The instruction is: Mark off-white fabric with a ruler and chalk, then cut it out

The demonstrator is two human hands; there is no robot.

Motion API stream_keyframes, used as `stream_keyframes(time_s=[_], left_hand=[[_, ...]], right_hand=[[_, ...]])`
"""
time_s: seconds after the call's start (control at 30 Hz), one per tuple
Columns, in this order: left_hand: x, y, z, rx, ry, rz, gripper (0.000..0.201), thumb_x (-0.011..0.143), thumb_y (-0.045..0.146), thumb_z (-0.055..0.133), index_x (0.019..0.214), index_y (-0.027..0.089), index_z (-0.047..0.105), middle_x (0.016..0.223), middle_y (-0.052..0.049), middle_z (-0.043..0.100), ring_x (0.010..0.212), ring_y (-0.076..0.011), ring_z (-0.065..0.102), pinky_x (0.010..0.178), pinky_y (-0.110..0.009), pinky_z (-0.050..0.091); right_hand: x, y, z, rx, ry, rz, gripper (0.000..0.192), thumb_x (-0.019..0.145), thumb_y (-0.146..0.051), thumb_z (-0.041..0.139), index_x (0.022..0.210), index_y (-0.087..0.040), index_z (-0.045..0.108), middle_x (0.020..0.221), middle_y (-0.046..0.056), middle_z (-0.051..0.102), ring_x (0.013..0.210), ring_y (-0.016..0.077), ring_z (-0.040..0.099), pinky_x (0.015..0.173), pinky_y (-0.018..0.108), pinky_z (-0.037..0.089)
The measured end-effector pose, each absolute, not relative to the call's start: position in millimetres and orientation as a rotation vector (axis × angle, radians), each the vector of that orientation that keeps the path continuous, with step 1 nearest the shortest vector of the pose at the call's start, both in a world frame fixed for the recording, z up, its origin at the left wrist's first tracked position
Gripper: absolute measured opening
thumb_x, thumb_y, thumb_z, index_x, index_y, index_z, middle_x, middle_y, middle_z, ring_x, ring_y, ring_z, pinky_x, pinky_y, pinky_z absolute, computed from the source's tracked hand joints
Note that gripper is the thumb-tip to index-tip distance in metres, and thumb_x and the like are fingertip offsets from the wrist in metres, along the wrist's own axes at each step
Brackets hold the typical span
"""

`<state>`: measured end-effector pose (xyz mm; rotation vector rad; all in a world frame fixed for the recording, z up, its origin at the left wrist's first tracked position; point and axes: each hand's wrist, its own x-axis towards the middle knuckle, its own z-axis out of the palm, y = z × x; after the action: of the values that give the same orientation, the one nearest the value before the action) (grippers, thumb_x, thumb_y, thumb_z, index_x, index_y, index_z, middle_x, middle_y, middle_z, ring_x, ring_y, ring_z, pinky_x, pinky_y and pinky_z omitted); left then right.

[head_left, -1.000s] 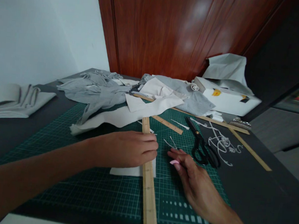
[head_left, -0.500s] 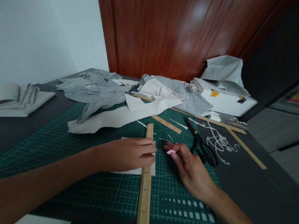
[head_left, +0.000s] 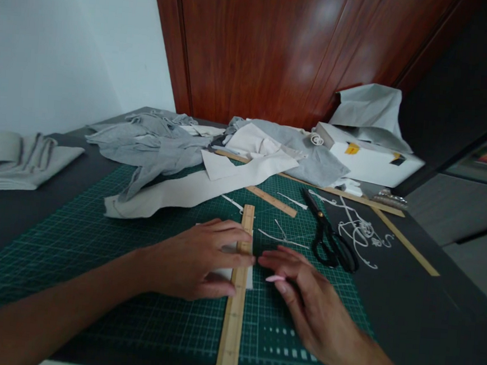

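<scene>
Scissors (head_left: 330, 240) with black handles lie shut on the green cutting mat (head_left: 74, 236), just right of our right hand (head_left: 309, 306); beyond them white cord scraps (head_left: 360, 231) trail over the dark table (head_left: 419, 309); a short wooden ruler (head_left: 271, 201) lies at an angle farther back, and a long wooden strip (head_left: 405, 243) runs along the mat's far right; grey cloth (head_left: 153, 147) and a cream cloth piece (head_left: 192, 187) are heaped at the far edge, beside a white box (head_left: 367, 158); folded cloth (head_left: 13, 159) sits well apart on the left.

We press our left hand (head_left: 195, 257) flat, fingers spread, on the wooden ruler (head_left: 238, 283) and on the small white fabric piece (head_left: 237, 263) beneath it, near the middle of the mat; the hand pins them without gripping; the ruler runs from us away, its near end cut off by the frame edge. Our right hand rests just right of the ruler, fingers loosely extended, and pinches a small pink chalk (head_left: 275, 278) or something like it; it is blurred, so we cannot be sure what it is; the fingertips almost meet the left hand's at the ruler.

Our left hand covers most of the white piece; only a strip shows by the ruler.
</scene>
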<state>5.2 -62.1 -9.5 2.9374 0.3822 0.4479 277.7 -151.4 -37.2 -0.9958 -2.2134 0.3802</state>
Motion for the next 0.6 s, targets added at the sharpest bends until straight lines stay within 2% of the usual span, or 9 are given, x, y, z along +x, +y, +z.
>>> stream_keyframes(time_s=[0.1,0.3,0.5,0.6], left_hand=[[5.0,-61.4,-9.7,2.901,0.415,0.396,0.038,0.096,0.050,0.071,0.126,0.026,0.070,0.137,-0.010,0.067,0.134,-0.0325,0.057,0.116,-0.051,0.045],[2.1,-59.1,-14.0,2.878,0.438,0.447,0.039,0.093,0.053,0.075,0.121,0.026,0.072,0.138,-0.011,0.068,0.139,-0.0312,0.056,0.118,-0.047,0.044],[0.8,-60.2,-14.0,2.827,0.547,0.562,0.056,0.081,0.058,0.085,0.123,0.024,0.070,0.137,-0.010,0.070,0.126,-0.0303,0.065,0.111,-0.045,0.046],[0.8,-59.2,-14.6,2.815,0.554,0.576,0.057,0.081,0.057,0.086,0.123,0.023,0.070,0.136,-0.009,0.070,0.126,-0.0298,0.065,0.110,-0.044,0.046]], right_hand=[[274.6,-160.8,-32.4,-0.878,-2.355,0.372,0.026,0.108,-0.012,0.051,0.132,-0.020,0.058,0.136,0.016,0.075,0.135,0.0269,0.066,0.119,0.050,0.051],[272.6,-161.9,-29.9,-0.896,-2.355,0.471,0.026,0.109,-0.014,0.052,0.133,-0.021,0.057,0.130,0.015,0.074,0.127,0.0259,0.068,0.111,0.046,0.057],[271.3,-162.3,-29.4,-0.917,-2.356,0.517,0.035,0.109,-0.012,0.052,0.141,-0.027,0.052,0.128,0.010,0.074,0.126,0.0259,0.067,0.110,0.047,0.057],[270.7,-162.9,-28.6,-0.918,-2.348,0.532,0.034,0.108,-0.012,0.052,0.139,-0.026,0.053,0.128,0.011,0.073,0.125,0.0262,0.067,0.109,0.047,0.057]])
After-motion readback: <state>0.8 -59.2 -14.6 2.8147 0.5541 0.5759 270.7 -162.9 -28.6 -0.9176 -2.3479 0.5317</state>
